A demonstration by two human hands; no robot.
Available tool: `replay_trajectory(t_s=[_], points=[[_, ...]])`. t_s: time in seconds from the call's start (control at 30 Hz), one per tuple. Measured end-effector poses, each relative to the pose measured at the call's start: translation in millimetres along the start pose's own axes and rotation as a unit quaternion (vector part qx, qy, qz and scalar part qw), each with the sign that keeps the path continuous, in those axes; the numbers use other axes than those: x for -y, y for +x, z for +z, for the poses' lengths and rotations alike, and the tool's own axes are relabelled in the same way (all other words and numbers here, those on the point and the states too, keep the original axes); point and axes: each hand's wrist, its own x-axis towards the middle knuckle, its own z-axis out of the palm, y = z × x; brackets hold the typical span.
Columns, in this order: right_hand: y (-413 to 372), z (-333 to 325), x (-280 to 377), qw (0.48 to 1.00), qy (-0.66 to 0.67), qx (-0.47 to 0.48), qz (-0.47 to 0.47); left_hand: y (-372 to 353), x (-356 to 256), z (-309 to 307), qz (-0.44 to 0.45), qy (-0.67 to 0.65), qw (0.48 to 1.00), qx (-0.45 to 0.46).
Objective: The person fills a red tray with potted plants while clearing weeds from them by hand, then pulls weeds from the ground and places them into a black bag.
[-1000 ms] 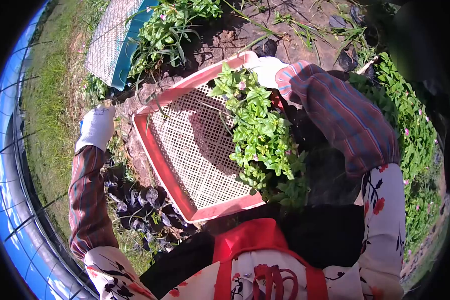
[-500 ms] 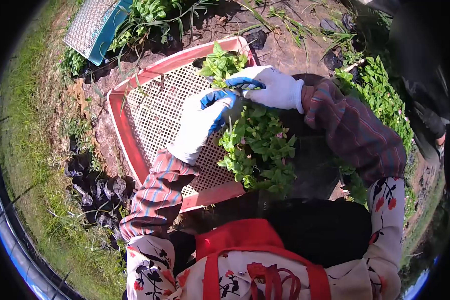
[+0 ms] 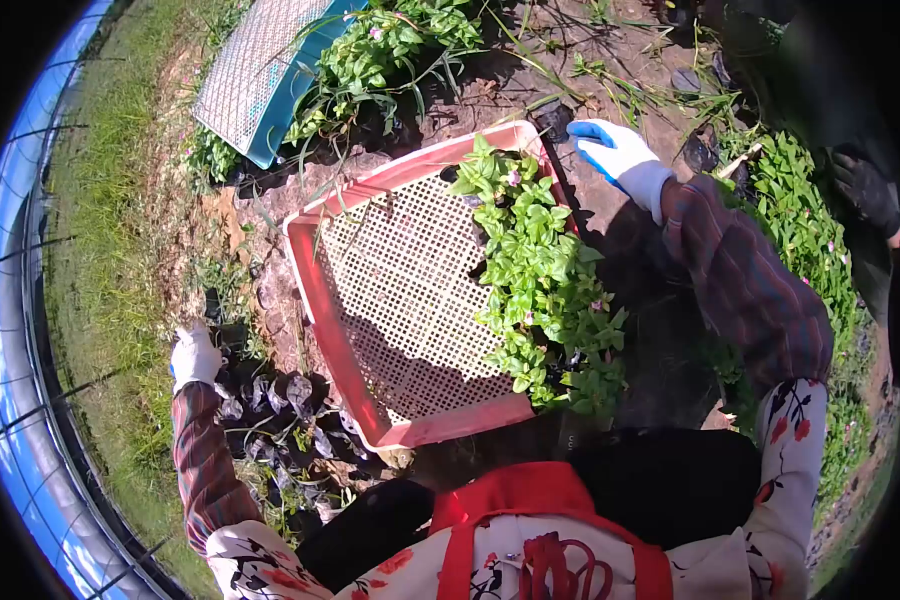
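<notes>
A red-rimmed crate [image 3: 345, 370] with a pale mesh floor lies in the middle, and leafy seedlings [image 3: 540, 265] with small pink flowers line its right side. My right hand [image 3: 615, 158], in a white glove with blue palm, is just beyond the crate's upper right corner, fingers apart and holding nothing. Far to the left, over the grass edge, is my gloved left hand [image 3: 196, 356]. Its fingers are too small and blurred to read. Dark plastic pots [image 3: 290, 395] lie just right of it.
A teal crate [image 3: 305, 85] stands tilted at the upper left beside more leafy plants [image 3: 390, 50]. More plants [image 3: 800, 200] grow in a row at the right. At the far right edge a co-worker's dark-gloved hand [image 3: 867, 190] shows. A curved metal rail runs along the left.
My hands have parted: the left went down and left to the grass edge, the right moved right, off the seedlings. The plant between them now stands in the crate. The view has shifted.
</notes>
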Motion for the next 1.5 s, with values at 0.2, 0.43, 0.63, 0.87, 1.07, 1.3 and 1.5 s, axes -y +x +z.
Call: replay_trajectory(t_s=[0.2, 0.43, 0.63, 0.87, 1.07, 1.3, 1.5], points=[[11.1, 49.2, -23.2, 0.963, -0.048, 0.17, 0.202, 46.0, -154.5, -49.0, 0.199, -0.308, 0.919, -0.145], [-3.3, 78.3, -52.6, 0.977, -0.115, 0.156, 0.094, 144.9, -306.3, -102.5, 0.181, -0.196, 0.96, -0.084], [-9.5, 77.7, -36.9, 0.977, -0.097, 0.132, 0.134, 208.4, -309.4, -43.3, 0.171, -0.159, 0.972, -0.037], [-4.2, 76.8, -42.8, 0.967, -0.162, 0.155, 0.122, 197.4, -255.4, -10.3, 0.257, -0.246, 0.927, -0.118], [-3.4, 72.7, -44.9, 0.96, -0.171, 0.207, 0.078, 151.3, -134.6, 2.0, 0.109, -0.494, 0.844, -0.178], [-8.2, 62.1, -35.1, 0.947, -0.22, 0.235, 0.024, 12.9, 35.5, 14.4, -0.031, -0.003, 0.999, 0.044], [5.5, 86.6, -86.9, 0.95, -0.223, 0.217, 0.035, 55.8, -40.0, -15.7, 0.088, -0.006, 0.992, 0.092]])
